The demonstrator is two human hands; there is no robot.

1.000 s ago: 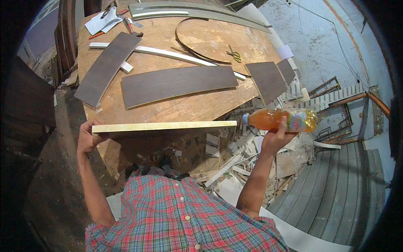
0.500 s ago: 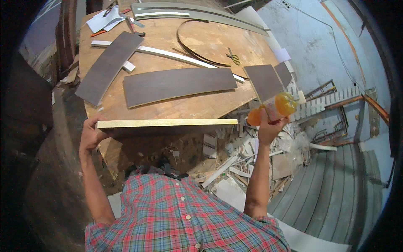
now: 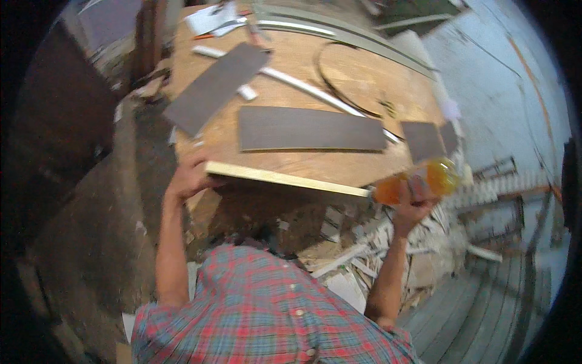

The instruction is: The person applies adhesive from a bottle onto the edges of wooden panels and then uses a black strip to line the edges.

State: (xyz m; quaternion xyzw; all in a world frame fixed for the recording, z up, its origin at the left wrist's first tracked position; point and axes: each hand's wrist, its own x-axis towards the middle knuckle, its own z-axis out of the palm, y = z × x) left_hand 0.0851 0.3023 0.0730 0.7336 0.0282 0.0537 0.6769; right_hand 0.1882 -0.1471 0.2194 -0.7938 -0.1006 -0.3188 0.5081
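Observation:
My left hand point(image 3: 193, 176) grips the left end of a board point(image 3: 285, 177) held on edge, its pale narrow edge facing up and its dark face mostly in shadow. My right hand point(image 3: 415, 205) is wrapped round a clear plastic bottle point(image 3: 445, 175) with orange-yellow liquid in it. The bottle lies tilted to the side, its narrow end at the board's right end; whether the two touch I cannot tell. Beyond the board, a dark brown panel point(image 3: 312, 128) lies flat on the wooden table point(image 3: 291, 51).
Another dark panel point(image 3: 215, 91) lies at the left over a white strip point(image 3: 309, 91). Smaller dark panels point(image 3: 422, 139) sit at the table's right edge. Scissors point(image 3: 387, 109), a curved dark band point(image 3: 321, 70) and papers point(image 3: 209, 19) lie farther back. Scrap pieces point(image 3: 348, 258) cover the floor below.
The view has swung, so everything sits farther right. The board's right end now slopes down, and the bottle has come closer to it, turning more lengthwise toward the edge.

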